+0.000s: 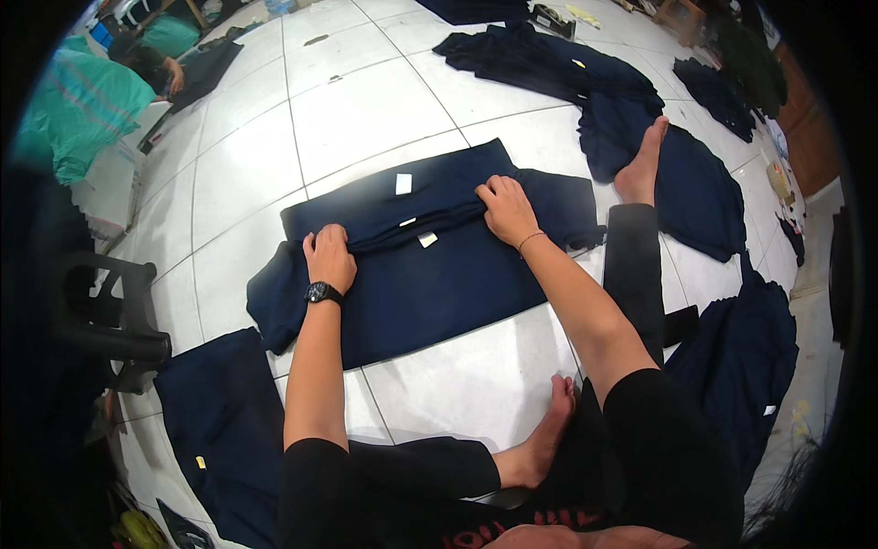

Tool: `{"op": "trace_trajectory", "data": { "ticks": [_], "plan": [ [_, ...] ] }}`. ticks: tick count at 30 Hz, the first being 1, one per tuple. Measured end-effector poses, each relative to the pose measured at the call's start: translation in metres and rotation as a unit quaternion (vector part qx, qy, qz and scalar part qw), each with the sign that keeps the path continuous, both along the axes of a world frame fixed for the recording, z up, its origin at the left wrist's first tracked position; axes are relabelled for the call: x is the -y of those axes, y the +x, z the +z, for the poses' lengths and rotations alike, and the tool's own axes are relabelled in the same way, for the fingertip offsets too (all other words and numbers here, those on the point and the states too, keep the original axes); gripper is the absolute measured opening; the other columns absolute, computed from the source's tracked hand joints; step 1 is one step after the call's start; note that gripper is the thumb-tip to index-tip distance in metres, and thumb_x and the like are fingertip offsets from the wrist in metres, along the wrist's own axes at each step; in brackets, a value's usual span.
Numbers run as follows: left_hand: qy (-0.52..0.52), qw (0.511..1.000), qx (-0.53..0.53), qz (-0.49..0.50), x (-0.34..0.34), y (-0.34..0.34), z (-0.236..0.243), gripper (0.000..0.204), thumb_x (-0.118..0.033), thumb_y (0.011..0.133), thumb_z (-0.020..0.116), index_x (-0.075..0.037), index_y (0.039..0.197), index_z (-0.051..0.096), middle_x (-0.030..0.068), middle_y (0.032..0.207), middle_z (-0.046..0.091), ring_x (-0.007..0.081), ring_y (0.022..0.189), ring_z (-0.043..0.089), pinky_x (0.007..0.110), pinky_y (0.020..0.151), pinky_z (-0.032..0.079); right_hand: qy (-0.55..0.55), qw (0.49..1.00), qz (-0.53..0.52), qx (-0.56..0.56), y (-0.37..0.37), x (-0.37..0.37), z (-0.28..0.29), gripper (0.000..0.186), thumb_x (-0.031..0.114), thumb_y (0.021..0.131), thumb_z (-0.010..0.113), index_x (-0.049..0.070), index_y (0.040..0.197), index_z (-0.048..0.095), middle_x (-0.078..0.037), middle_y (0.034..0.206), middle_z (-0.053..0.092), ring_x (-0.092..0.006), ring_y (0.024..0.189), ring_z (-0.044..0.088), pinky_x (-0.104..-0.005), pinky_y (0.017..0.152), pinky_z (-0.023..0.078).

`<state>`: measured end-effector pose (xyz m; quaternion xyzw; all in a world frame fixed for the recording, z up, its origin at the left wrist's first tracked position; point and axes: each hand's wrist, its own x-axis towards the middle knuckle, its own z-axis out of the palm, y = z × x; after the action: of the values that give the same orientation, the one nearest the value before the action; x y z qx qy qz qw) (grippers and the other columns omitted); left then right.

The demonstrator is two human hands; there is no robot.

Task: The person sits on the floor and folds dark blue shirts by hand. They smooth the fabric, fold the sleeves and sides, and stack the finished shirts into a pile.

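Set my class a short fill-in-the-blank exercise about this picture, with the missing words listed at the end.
1. The left hand and right hand both touch fabric coloured dark ____.
2. The black watch is worn next to the ____ hand.
3. The thin bracelet is worn next to the ____ hand.
4. The floor tiles are ____.

Missing words: blue; left; right; white.
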<state>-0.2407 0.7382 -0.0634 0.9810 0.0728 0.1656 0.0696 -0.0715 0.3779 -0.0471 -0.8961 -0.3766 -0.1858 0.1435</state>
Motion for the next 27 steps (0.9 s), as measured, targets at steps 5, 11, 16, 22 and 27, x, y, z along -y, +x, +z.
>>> {"op": "trace_trajectory", "data": {
  "ticks": [5, 11, 16, 22, 27],
  "plan": [
    [0.012, 0.993, 0.096, -0.063, -0.008, -0.059, 0.065, 0.041, 0.003, 0.078, 0.069, -0.007, 0.117, 0.060, 0.0108, 0.108, 0.066, 0.0339, 0.111, 0.063, 0.048, 0.105, 0.043, -0.046, 0.995, 0.085, -0.031, -0.030, 0.027, 0.051, 0.026, 0.003, 0.084, 0.070, 0.007, 0.109, 0.066, -0.014, 0.108, 0.061, -0.0360, 0.115, 0.061, -0.0493, 0.117, 0.044],
    [-0.049, 0.975, -0.047, -0.213, 0.062, -0.208, 0.150, 0.039, -0.004, 0.071, 0.082, -0.010, 0.108, 0.068, 0.0094, 0.099, 0.065, 0.0318, 0.099, 0.065, 0.044, 0.084, 0.050, -0.101, 0.955, 0.162, -0.226, -0.140, 0.153, 0.122, 0.021, 0.008, 0.080, 0.074, 0.004, 0.100, 0.067, -0.016, 0.100, 0.067, -0.0420, 0.104, 0.065, -0.0527, 0.108, 0.050],
    [-0.343, 0.853, -0.326, -0.219, 0.118, -0.296, 0.250, 0.067, -0.031, 0.085, 0.092, -0.005, 0.141, 0.064, 0.0127, 0.108, 0.072, 0.0308, 0.098, 0.072, 0.039, 0.081, 0.059, -0.289, 0.770, 0.224, -0.524, -0.218, 0.178, 0.240, 0.040, 0.034, 0.089, 0.084, 0.000, 0.107, 0.073, -0.013, 0.084, 0.071, -0.0298, 0.078, 0.073, -0.0377, 0.074, 0.058],
    [-0.347, 0.896, -0.205, -0.184, 0.131, -0.266, 0.248, 0.072, -0.035, 0.091, 0.088, -0.003, 0.149, 0.060, 0.0194, 0.117, 0.075, 0.0294, 0.107, 0.075, 0.040, 0.096, 0.059, -0.083, 0.859, 0.216, -0.457, -0.215, 0.148, 0.233, 0.041, 0.038, 0.097, 0.079, -0.001, 0.109, 0.073, -0.013, 0.084, 0.073, -0.0305, 0.077, 0.072, -0.0413, 0.071, 0.056],
    [-0.304, 0.921, -0.237, -0.047, 0.091, -0.210, 0.115, 0.038, -0.031, 0.099, 0.080, 0.003, 0.113, 0.072, 0.0160, 0.091, 0.077, 0.0282, 0.086, 0.078, 0.038, 0.078, 0.060, -0.014, 0.915, 0.139, -0.379, -0.177, 0.099, 0.122, 0.032, 0.032, 0.104, 0.069, 0.001, 0.110, 0.074, -0.019, 0.092, 0.076, -0.0388, 0.090, 0.074, -0.0476, 0.081, 0.057]
  ]
}}
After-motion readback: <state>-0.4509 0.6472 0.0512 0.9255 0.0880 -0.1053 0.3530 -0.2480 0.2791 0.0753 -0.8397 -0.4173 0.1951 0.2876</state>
